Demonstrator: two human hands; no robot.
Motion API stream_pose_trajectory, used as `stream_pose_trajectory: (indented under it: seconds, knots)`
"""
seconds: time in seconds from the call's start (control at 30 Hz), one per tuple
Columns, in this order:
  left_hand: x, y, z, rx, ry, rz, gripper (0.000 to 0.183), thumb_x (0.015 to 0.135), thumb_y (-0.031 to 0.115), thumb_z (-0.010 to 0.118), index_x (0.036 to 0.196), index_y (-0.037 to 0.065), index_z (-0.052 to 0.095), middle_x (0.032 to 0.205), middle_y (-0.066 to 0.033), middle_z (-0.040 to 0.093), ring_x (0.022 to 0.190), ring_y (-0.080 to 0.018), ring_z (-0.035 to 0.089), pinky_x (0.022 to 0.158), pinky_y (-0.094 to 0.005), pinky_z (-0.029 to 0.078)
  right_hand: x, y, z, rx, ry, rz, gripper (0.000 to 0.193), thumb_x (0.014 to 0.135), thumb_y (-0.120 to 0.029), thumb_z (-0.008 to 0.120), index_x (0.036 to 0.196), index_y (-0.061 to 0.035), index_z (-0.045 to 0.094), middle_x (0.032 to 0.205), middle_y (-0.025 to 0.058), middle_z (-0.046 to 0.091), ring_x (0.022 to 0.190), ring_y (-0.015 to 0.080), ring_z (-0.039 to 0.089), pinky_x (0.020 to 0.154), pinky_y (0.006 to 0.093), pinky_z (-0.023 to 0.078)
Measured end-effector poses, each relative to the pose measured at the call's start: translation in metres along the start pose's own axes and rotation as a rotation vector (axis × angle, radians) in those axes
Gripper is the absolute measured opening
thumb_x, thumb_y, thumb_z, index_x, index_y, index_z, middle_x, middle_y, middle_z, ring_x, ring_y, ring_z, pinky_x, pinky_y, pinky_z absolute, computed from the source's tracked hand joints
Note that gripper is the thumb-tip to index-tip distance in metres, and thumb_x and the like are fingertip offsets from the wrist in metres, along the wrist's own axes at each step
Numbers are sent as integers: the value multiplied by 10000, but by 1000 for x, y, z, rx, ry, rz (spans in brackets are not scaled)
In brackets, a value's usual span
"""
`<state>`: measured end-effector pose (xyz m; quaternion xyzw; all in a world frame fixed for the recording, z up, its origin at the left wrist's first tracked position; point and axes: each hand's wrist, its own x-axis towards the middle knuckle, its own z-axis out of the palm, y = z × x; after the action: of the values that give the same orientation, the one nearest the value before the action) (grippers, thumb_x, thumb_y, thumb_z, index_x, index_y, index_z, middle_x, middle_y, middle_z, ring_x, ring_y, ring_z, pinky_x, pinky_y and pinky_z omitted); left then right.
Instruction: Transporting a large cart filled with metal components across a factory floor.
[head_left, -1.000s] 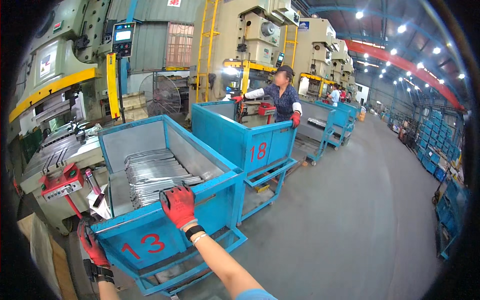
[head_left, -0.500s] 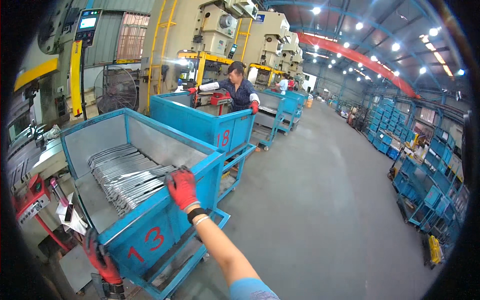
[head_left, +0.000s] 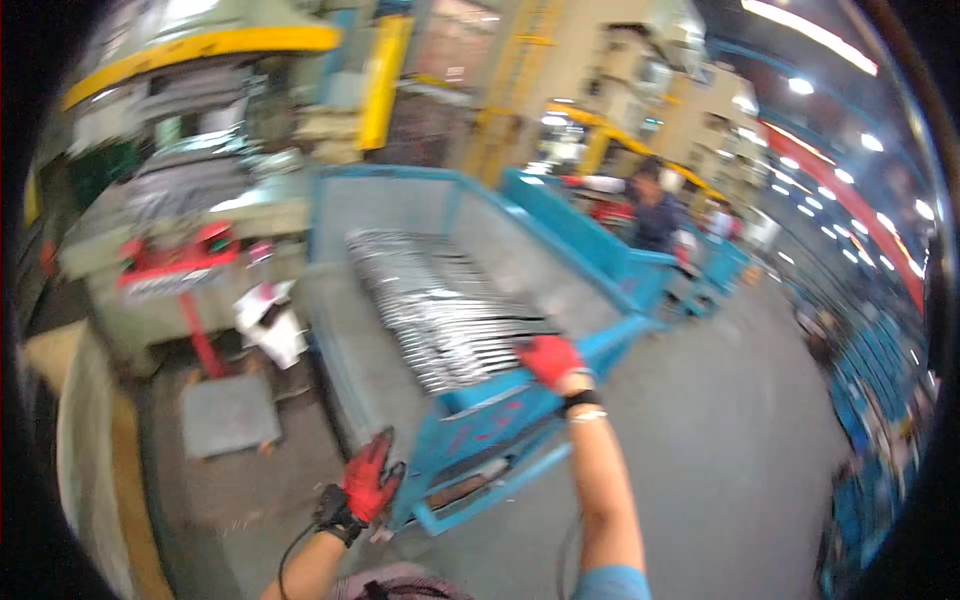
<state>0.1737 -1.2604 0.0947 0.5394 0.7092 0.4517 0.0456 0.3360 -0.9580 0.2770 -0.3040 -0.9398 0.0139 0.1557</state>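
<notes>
A blue wheeled metal bin (head_left: 445,450) with a grey inner lining stands before me, smeared by motion. Inside lies a stack of long shiny metal strips (head_left: 450,310). My right hand (head_left: 552,362), in a red glove, curls over the bin's near rim at the right, close to the ends of the strips. My left hand (head_left: 370,482), in a red and black glove, is at the bin's near left corner, its fingers stretched and the thumb apart. Whether its palm touches the corner I cannot tell.
A red control stand (head_left: 180,265) and a press machine (head_left: 200,150) are on the left. Behind my bin, a person (head_left: 655,210) stands by another blue bin (head_left: 640,270). Grey floor (head_left: 720,450) stretches along the right, with blue racks (head_left: 870,390) beyond.
My view has swung left, so the bin appears farther right. My left hand's fingers now show stretched at the near corner. The right hand stays on the rim.
</notes>
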Motion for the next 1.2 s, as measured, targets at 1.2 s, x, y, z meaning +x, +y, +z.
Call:
stream_pose_trajectory:
  seconds: [1.2]
  knots:
    - [-130,-454,-150,-776,421,-1065,289,906,213,526,1103,13,593,939,-84,649,742,-163,598,669,-304,484,8,-3,17,211,256,556,308,744,-195,671,984,-2,653,889,180,653,844,309,624,778,369,488]
